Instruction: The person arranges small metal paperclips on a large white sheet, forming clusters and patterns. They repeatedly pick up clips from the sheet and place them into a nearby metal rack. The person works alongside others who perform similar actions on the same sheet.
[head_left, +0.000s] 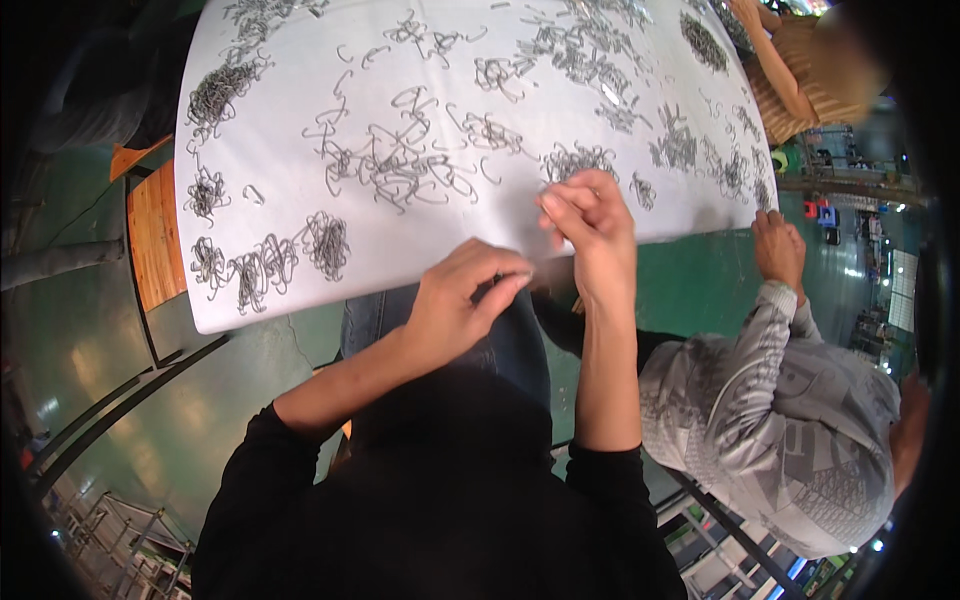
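My left hand is just off the front edge of a white-covered table, thumb and index finger pinched together. Whatever lies between those fingertips is too small and blurred to make out. Higher and to the right, my right hand has its thumb pressed against curled fingers; anything held there is hidden. Just beyond it is a dense pile of small dark wire hooks. Loose bent wire hooks spread over the middle of the table, and several heaped bunches of hooks stand near the front left.
Short straight dark pieces are scattered at the far side. On the right sits a person in a patterned grey top, one hand at the table edge. Another person in a striped top works at the far right. A wooden bench stands left.
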